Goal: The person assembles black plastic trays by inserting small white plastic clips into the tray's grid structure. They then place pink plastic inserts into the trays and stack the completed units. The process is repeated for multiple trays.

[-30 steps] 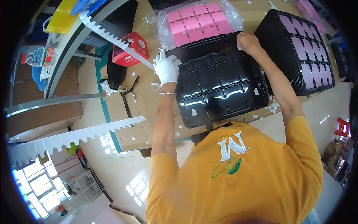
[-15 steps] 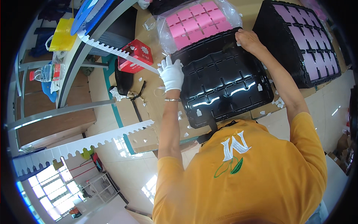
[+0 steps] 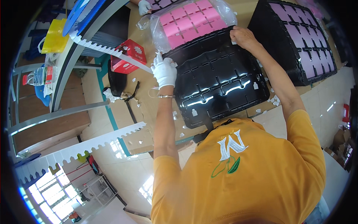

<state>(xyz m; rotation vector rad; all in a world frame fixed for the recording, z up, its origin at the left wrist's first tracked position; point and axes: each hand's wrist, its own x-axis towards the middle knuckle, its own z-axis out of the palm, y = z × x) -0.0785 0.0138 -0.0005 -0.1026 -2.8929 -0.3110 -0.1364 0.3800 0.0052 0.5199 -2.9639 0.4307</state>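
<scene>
A black moulded plastic tray [image 3: 220, 80] lies right in front of me, shiny, with cross-shaped ridges and small white tags on its near half. My left hand [image 3: 165, 72], in a white glove, grips the tray's far left edge; some of its fingers are hidden from view. At the far right corner my bare right hand [image 3: 243, 37] has its fingers curled closed over the rim. Just beyond the tray are pink slotted sheets [image 3: 190, 22] in a clear plastic bag [image 3: 228, 13].
A tall stack of black trays [image 3: 274, 44] with purple slotted sheets [image 3: 298, 33] stands at the right. On the left are a red box [image 3: 128, 56], a black pouch [image 3: 116, 80] and a notched white rail [image 3: 108, 48]. Another person's gloved hand [image 3: 144, 7] touches a tray at the top.
The view has shifted slightly, so the bench things sit further left. The other person's gloved hand and a purple-lined tray show more at the top. Both my hands keep their places on the tray.
</scene>
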